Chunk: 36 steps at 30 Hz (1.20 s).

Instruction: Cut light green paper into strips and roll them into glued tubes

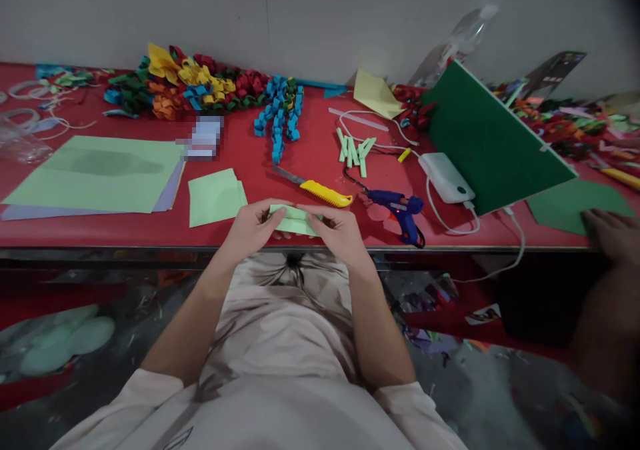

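Note:
A folded piece of light green paper [296, 221] is stretched between my two hands at the table's front edge. My left hand [257, 227] pinches its left end, thumb on top. On its right end my right hand [337, 227] is closed in the same way. Left of my hands lie light green paper squares [214, 198]. Just beyond them rests a utility knife [325, 193] with a yellow handle and its blade out. A blue glue gun [397, 209] lies to the right. Several folded light green paper strips [355, 150] sit behind it.
Large green and purple sheets [100, 197] lie at the left. Colourful paper chains [200, 83] line the back, with blue ones [279, 113] nearer. A white power bank [447, 178] with cables and a leaning green board [495, 137] stand right. Another person's hand [613, 233] rests at the far right.

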Motion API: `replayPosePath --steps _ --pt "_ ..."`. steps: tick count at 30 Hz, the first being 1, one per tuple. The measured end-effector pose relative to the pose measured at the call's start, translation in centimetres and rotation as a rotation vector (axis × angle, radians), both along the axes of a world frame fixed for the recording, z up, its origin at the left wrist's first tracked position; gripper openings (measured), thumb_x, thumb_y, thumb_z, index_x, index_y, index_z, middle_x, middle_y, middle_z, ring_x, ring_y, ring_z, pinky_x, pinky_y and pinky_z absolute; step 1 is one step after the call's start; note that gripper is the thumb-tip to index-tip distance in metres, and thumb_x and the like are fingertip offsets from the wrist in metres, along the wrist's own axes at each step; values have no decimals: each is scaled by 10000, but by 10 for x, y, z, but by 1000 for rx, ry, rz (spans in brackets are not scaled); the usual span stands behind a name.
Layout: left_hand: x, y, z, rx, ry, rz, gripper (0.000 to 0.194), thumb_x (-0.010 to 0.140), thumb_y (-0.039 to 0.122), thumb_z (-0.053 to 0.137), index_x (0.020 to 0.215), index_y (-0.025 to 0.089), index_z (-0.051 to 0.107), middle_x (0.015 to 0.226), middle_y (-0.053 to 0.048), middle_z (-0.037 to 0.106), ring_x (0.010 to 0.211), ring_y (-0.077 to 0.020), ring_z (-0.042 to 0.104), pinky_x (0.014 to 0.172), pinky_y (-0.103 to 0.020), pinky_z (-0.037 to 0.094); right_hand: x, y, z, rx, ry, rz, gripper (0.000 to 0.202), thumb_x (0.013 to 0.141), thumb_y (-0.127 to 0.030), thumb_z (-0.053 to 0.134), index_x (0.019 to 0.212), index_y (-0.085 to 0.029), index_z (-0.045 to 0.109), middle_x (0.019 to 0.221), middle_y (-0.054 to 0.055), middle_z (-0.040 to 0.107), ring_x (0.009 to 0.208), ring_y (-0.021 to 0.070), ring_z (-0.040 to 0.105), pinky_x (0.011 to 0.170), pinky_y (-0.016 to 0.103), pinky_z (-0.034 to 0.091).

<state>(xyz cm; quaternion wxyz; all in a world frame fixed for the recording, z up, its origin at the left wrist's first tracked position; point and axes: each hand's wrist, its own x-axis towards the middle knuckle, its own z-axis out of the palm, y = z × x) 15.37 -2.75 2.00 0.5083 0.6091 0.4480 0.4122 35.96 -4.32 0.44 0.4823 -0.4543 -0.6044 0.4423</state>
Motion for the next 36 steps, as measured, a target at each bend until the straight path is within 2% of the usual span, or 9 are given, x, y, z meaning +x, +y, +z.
replayPosePath --steps 2,6,10,13,18,21,26,31,36 --pt "-2 0 -1 18 -19 -17 346 907 444 680 1121 182 749 859 -45 755 644 -160 703 621 -267 594 1 0 0 9 19 25 276 894 -262 635 1110 -231 804 995 30 788 805 149 664 737 267 507" --pt "-4 0 1 -68 -89 -81 333 886 432 692 1088 176 759 862 -47 756 613 -161 701 649 -302 610 1 1 4 57 31 70 288 879 -197 613 1082 -249 811 1060 46 780 877 167 696 755 273 528" --pt "-3 1 2 32 24 2 326 883 461 704 1030 177 768 831 -45 739 638 -144 663 578 -243 538 1 1 8 91 38 95 238 890 -240 662 1076 -257 810 1087 54 775 996 192 706 849 295 540" --pt "-3 3 -1 70 113 35 358 885 464 705 1102 183 747 794 -41 726 638 -142 641 553 -230 499 -1 2 6 80 7 37 213 903 -301 675 1057 -247 812 1061 51 785 989 198 714 882 312 545" --pt "0 6 -6 -13 17 -12 380 854 482 727 1050 157 744 939 -70 752 764 -171 682 697 -287 579 -2 3 -1 23 -11 -42 282 889 -347 685 1117 -217 788 1078 53 787 944 196 715 837 310 552" --pt "4 5 -5 -14 31 38 364 807 479 768 963 150 753 914 -65 750 716 -159 658 634 -268 559 -3 3 -1 11 -34 -67 288 879 -350 685 1103 -200 786 1029 55 791 848 182 704 760 296 549" --pt "3 2 -4 90 158 124 326 816 483 763 917 174 785 750 -35 724 558 -109 535 493 -226 394 -7 2 4 -3 -93 -70 291 857 -379 706 1052 -182 795 976 61 794 775 181 691 716 292 544" --pt "-1 5 -8 132 133 83 315 846 476 736 924 175 781 885 -66 772 762 -175 667 672 -257 498 -9 2 4 -87 -80 -46 319 867 -445 702 956 -158 809 732 55 773 649 185 684 629 282 531" --pt "-11 5 -6 169 189 -43 333 965 461 588 1093 205 757 1030 -68 763 956 -211 686 815 -286 513 -7 3 1 -128 50 3 308 856 -448 720 968 -177 814 680 49 766 624 216 725 600 300 551"
